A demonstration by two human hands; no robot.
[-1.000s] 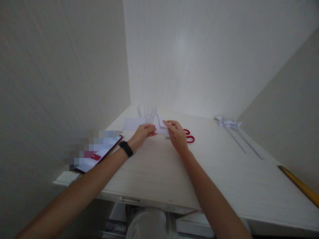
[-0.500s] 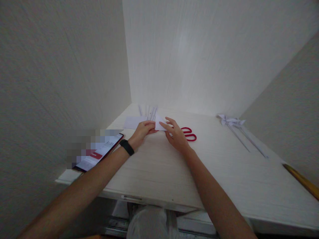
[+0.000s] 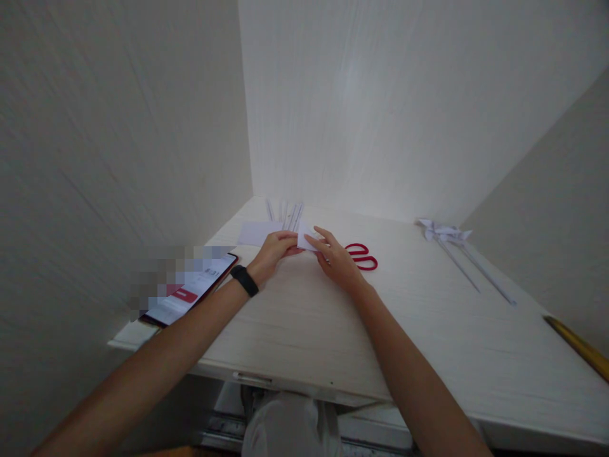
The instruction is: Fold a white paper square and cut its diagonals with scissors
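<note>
A small folded piece of white paper (image 3: 304,240) is between my hands above the white tabletop. My left hand (image 3: 276,251) pinches its left edge, with a dark band around the wrist. On the paper's right side, the fingers of my right hand (image 3: 333,257) press on it, thumb below and forefinger across its face. Red-handled scissors (image 3: 365,259) lie just right of my right hand, their blades hidden behind it. Behind my left hand rests a flat white sheet (image 3: 254,233), beside several thin paper sticks (image 3: 294,217).
A phone (image 3: 190,292) lies on the left, its screen lit and partly blurred out. Paper pinwheels (image 3: 445,233) on sticks lie at the right back. A yellow, stick-like object (image 3: 578,349) is at the right edge. Walls enclose the back and both sides.
The paper's raised pointed corner has come down under my right fingers, so the piece looks smaller and squarer. Both hands stay in nearly the same place; the view shifts slightly.
</note>
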